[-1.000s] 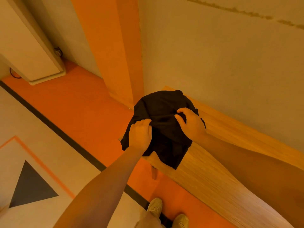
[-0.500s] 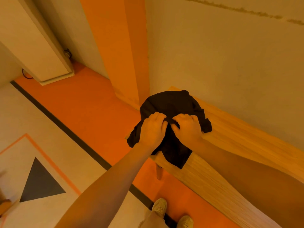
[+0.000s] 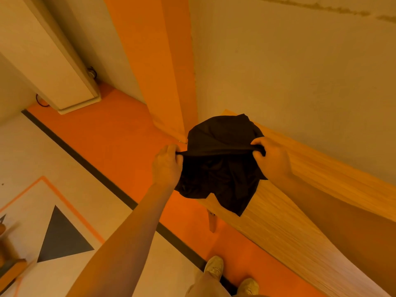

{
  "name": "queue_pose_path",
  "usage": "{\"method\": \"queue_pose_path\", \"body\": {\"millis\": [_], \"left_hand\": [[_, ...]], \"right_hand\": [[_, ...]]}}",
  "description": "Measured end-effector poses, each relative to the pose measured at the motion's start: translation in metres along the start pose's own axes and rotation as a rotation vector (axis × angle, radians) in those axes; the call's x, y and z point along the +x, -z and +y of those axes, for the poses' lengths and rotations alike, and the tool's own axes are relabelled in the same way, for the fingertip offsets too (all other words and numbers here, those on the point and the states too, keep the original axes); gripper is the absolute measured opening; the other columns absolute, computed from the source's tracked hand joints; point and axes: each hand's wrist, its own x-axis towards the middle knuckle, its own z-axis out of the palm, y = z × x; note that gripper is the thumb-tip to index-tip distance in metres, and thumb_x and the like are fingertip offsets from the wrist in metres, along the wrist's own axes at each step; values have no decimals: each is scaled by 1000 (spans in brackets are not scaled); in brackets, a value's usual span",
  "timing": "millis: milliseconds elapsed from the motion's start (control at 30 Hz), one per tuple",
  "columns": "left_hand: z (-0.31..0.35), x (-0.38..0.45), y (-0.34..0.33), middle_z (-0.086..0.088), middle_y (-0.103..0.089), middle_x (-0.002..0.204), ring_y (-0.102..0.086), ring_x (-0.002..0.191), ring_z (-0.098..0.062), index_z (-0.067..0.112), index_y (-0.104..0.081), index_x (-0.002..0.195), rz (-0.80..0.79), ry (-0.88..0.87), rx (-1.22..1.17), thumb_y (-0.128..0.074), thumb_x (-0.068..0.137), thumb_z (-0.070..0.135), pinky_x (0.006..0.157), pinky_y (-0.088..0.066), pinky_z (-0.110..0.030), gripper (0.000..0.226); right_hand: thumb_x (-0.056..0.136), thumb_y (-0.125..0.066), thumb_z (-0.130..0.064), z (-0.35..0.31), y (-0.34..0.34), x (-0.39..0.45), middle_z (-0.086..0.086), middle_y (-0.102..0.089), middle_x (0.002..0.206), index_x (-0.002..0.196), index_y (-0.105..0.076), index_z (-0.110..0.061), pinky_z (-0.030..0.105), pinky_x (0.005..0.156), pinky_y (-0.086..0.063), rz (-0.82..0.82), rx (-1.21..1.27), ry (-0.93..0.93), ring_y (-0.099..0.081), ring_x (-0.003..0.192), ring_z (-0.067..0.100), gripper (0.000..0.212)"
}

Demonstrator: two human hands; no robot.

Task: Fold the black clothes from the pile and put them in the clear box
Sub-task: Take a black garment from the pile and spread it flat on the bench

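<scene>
While your two hands were out in front of you over the end of the wooden table [image 3: 289, 221], you held one black garment [image 3: 218, 172] stretched between them. Your left hand [image 3: 167, 166] pinched the cloth at its left edge, fingers curled in tight, just off the table's corner and above the orange floor [image 3: 111, 146]. Your right hand [image 3: 272, 159] gripped the opposite edge, thumb and fingers closed on a bunched fold, and it sat over the tabletop near the wall [image 3: 300, 71]. Between those two grips the upper hem ran as a taut, nearly level line! Below that line the fabric hung loose and creased, its lower corners draped down onto the table surface and slightly past the near edge. Above the line, more of the cloth lay bunched in a rounded mound on the far end of the table, close against the wall and beside the orange pillar [image 3: 162, 71].

What kind of garment it was, I could not tell; it was too crumpled. One table leg [image 3: 212, 221] showed under the corner, just below the hanging cloth. Your shoes [image 3: 214, 267] stood on the floor at the bottom of the view, near a dark stripe [image 3: 90, 166]. Off to the left, well apart from the action, a dark triangle [image 3: 62, 239] marked the pale floor, and a pale cabinet [image 3: 53, 67] stood against the far wall.
</scene>
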Motion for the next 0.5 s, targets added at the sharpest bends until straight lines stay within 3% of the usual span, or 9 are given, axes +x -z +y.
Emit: {"method": "queue_pose_path", "body": {"millis": [167,267,400,500], "left_hand": [[18,0,13,-2,-42,75,-31,53,-10,4,-50,103,-4,29,-192,-42,98,5,48,-22,-23,10],[22,-2,19,-12,-54,93,-32,52,-13,1,-55,111,-20,-237,-75,-43,98,2,45,-18,-19,17],[9,0,21,-14,-61,100,-51,54,-26,4,-60,107,14,-404,57,-44,96,18,39,-32,-28,24],[-8,-4,28,-8,-63,86,-55,52,-25,9,-63,97,71,-448,117,-39,95,28,35,-41,-34,31]], "right_hand": [[96,-42,3,-8,3,1,11,-56,125,123,-55,-8,19,88,-39,127,182,-25,-54,111,22,32],[98,-40,1,-14,9,8,15,-49,131,129,-49,-5,15,92,-35,194,243,-70,-50,118,24,32],[100,-43,-12,-10,22,18,16,-48,131,128,-50,-5,21,87,-38,169,184,-30,-53,114,27,29],[97,-52,-25,3,30,21,12,-52,118,118,-57,-8,27,75,-42,57,17,96,-56,98,23,28]]}}
